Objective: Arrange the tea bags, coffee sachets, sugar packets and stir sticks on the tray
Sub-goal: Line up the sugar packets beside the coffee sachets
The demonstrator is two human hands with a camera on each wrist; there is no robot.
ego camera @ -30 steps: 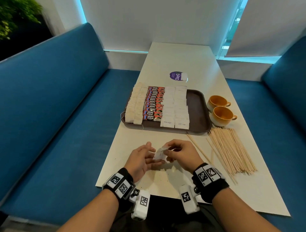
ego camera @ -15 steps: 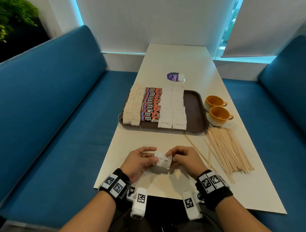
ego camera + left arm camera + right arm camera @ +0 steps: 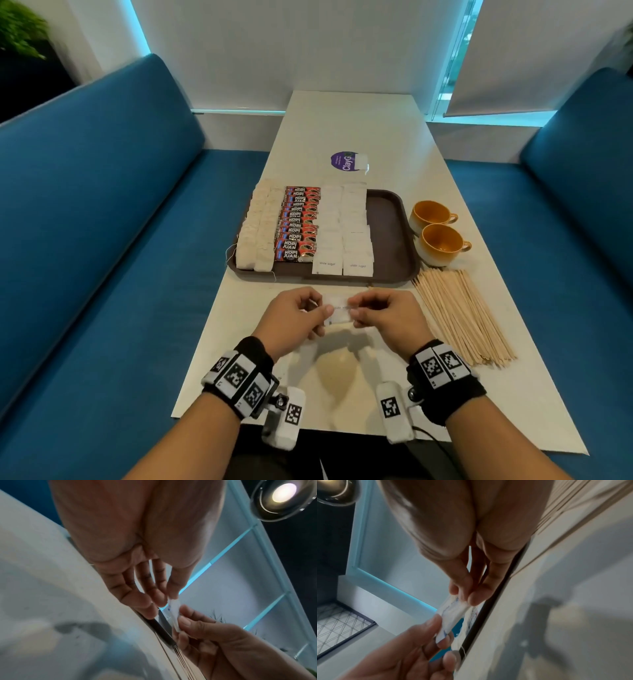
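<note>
Two cups [image 3: 435,229], one tray [image 3: 390,236]

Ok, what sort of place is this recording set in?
Probably a café or office pantry booth: blue upholstered bench seats flank a long white table, which holds a brown serving tray of drink sachets and two orange cups.

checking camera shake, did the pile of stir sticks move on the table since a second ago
No. The stir sticks lie in the same place, just right of the tray corner, below the cups.
</note>
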